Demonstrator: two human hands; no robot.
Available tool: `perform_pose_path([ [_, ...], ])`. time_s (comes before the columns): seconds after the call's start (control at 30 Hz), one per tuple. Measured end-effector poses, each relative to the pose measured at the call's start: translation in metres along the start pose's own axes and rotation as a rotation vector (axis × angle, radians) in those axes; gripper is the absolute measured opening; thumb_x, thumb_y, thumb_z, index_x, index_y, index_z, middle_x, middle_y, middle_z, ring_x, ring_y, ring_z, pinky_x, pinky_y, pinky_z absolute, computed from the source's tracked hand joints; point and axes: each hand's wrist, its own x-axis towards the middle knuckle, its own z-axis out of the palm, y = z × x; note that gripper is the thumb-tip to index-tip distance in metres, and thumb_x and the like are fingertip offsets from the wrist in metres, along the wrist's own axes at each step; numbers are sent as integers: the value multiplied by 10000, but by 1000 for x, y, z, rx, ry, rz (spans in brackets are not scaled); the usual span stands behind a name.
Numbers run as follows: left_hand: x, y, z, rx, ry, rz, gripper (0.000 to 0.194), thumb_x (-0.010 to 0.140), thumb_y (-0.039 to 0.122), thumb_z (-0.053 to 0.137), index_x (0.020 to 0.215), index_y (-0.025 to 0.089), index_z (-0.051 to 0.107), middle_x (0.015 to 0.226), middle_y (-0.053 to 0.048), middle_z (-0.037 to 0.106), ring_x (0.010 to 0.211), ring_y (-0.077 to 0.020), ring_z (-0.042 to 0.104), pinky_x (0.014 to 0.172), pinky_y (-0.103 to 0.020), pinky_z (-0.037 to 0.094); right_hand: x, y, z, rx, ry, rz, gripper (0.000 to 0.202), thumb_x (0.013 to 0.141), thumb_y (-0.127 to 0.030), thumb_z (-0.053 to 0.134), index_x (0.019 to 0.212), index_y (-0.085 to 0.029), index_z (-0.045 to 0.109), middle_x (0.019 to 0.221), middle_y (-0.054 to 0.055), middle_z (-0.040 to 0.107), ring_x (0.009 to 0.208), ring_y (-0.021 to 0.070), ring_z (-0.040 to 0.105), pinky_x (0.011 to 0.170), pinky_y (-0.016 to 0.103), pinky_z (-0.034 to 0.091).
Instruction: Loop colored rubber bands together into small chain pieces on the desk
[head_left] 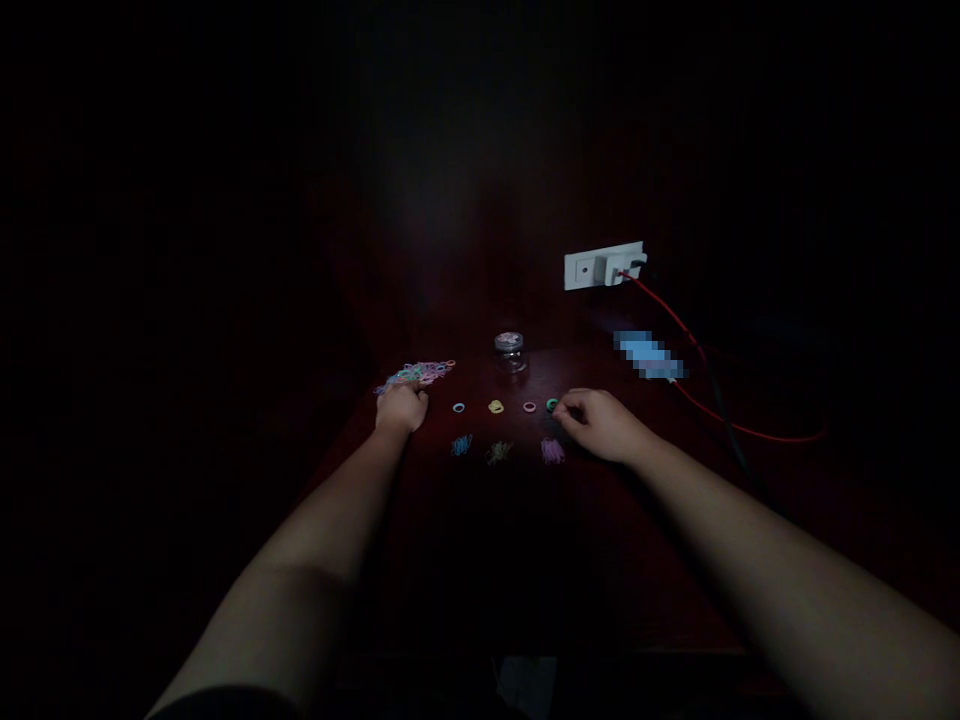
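Note:
My left hand (pixel 403 405) rests at the near edge of a tangled pile of multicoloured hair ties (pixel 416 375); its fingertips are hidden behind the hand. My right hand (pixel 596 422) is closed in a pinch at the right side of a green hair tie (pixel 552 405), its fingertips against it. In the same row lie a blue hair tie (pixel 458 408), yellow hair ties (pixel 496 407) and a pink hair tie (pixel 529 407). Nearer me are small bunches of blue hair ties (pixel 461 445), dull yellowish hair ties (pixel 499 453) and purple hair ties (pixel 553 451).
A clear lidded jar (pixel 511 355) stands behind the row on the dark red table (pixel 465 560). On the right lies a pixelated bluish device (pixel 649 355). A red cable (pixel 667 308) runs from the wall socket (pixel 585 270) past a dark cable (pixel 724 400).

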Motion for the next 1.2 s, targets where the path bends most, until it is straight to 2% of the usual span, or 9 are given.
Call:
perform_pose_path([
  [0.1,1,-2,0,5,22,-35,363,852,312,480,1119,185,689,1155,-141,665,1119,-323,559,967,-445,427,0,0,0,-8,-1,-11,220,852,-268,496,722,-169,643,737,48,646,670,152,555,651,260,395],
  [0.3,-2,-5,-3,-23,72,-49,338,878,274,446,1107,228,690,1131,-92,685,1054,-267,607,937,-369,447,1,0,-1,-3,13,-25,208,846,-261,503,730,-165,647,742,52,641,674,156,548,654,266,398],
  [0.43,-6,-6,-7,-46,96,-86,308,902,306,442,1095,262,679,1098,-71,698,971,-242,647,849,-331,477,1,-1,-1,-20,6,-34,222,849,-273,501,716,-166,643,727,50,627,672,153,549,658,266,399],
  [0.57,-9,-4,-9,-51,119,-117,278,907,338,457,1067,246,665,1045,-84,707,922,-247,657,808,-327,484,0,-3,-1,-30,-4,-25,227,845,-280,509,684,-167,622,706,42,606,648,144,535,638,260,390],
  [0.67,-9,-3,-9,-60,148,-116,302,910,344,461,1125,220,633,1067,-101,700,933,-250,654,816,-325,486,-1,-4,-2,-20,-4,-41,216,847,-277,513,694,-169,621,719,40,609,657,140,534,644,257,389],
  [0.8,-7,-5,-8,-91,155,-47,337,926,335,443,1185,209,619,1138,-96,678,1002,-229,634,876,-300,475,-1,-6,-3,-41,-9,-72,227,850,-270,510,665,-171,597,704,34,597,659,137,532,659,257,389],
  [0.97,-4,-10,-6,-93,167,0,325,913,311,461,1155,206,651,1151,-93,653,1041,-225,605,928,-294,453,-1,-7,-4,-44,-16,-74,216,852,-263,511,685,-167,609,712,40,606,675,140,543,672,256,392],
  [1.2,-4,-11,-2,-107,226,-19,296,915,317,447,1088,200,655,1054,-108,634,998,-246,601,892,-336,464,0,-6,-2,-40,-16,-63,196,846,-261,525,704,-169,625,714,36,617,672,138,545,659,251,385],
])
